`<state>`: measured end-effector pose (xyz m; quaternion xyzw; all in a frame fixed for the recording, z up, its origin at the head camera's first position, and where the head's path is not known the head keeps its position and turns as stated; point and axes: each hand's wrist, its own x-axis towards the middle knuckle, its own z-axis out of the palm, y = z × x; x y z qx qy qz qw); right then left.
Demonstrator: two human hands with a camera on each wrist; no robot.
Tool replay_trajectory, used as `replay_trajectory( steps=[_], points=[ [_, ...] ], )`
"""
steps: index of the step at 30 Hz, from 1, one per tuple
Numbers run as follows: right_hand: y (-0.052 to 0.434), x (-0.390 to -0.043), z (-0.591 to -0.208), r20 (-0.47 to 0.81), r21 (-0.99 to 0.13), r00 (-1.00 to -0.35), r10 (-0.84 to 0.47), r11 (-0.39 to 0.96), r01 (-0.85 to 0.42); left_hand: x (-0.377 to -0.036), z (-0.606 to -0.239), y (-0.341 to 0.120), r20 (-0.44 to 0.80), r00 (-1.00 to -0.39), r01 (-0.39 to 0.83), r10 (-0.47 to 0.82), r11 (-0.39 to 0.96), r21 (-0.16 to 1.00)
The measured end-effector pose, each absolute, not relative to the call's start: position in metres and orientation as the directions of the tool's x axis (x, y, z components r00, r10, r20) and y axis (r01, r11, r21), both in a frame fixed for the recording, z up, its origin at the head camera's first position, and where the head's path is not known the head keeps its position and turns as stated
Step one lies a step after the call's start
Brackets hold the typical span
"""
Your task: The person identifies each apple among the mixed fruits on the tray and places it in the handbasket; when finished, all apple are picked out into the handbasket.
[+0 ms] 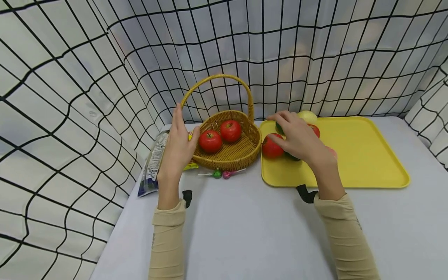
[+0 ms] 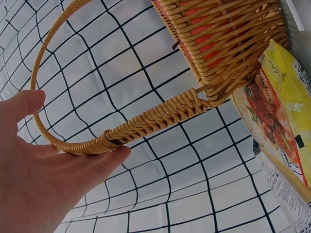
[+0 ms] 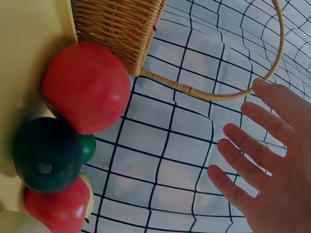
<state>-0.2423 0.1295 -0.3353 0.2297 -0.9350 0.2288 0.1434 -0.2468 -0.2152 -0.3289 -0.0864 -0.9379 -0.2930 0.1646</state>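
Red apple (image 1: 272,146) on yellow tray (image 1: 364,155), just under open right grip (image 1: 297,138).

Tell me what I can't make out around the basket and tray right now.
- Head view: right hand covers the dark green fruit and pale fruit.
- Head view: left hand hides part of the snack packet.
- Left wrist view: basket cut off by the top edge.

The right hand (image 3: 272,165) is seen with fingers spread and straight, holding nothing. A red apple (image 3: 85,87) is placed just beside the wicker basket (image 3: 116,29). Below it, a dark green fruit (image 3: 46,155) and a second red apple (image 3: 58,208) are seen on the yellow tray (image 3: 29,29).
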Motion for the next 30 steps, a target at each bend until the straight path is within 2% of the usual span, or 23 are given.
replay_trajectory(
  steps=[4, 7, 12, 19, 30],
  points=[
    [0.124, -0.252, -0.347, 0.281, -0.391, -0.885, -0.372, 0.797, -0.46, -0.245, -0.329, -0.217, 0.362, -0.93, 0.259, 0.063, 0.812, 0.523],
    [0.125, -0.262, -0.362, 0.165, -0.412, -0.913, -0.372, 0.816, -0.407, -0.244, -0.328, -0.217, 0.363, -0.93, 0.258, 0.062, 0.813, 0.523],
    [0.128, -0.273, -0.385, 0.006, -0.39, -0.926, -0.378, 0.852, -0.35, -0.244, -0.326, -0.215, 0.353, -0.933, 0.257, 0.072, 0.818, 0.514],
    [0.122, -0.281, -0.399, -0.024, -0.371, -0.918, -0.396, 0.856, -0.36, -0.244, -0.326, -0.214, 0.35, -0.934, 0.253, 0.07, 0.821, 0.511],
    [0.118, -0.28, -0.41, -0.053, -0.346, -0.942, -0.333, 0.891, -0.295, -0.245, -0.327, -0.214, 0.364, -0.929, 0.259, 0.07, 0.823, 0.505]
  ],
)
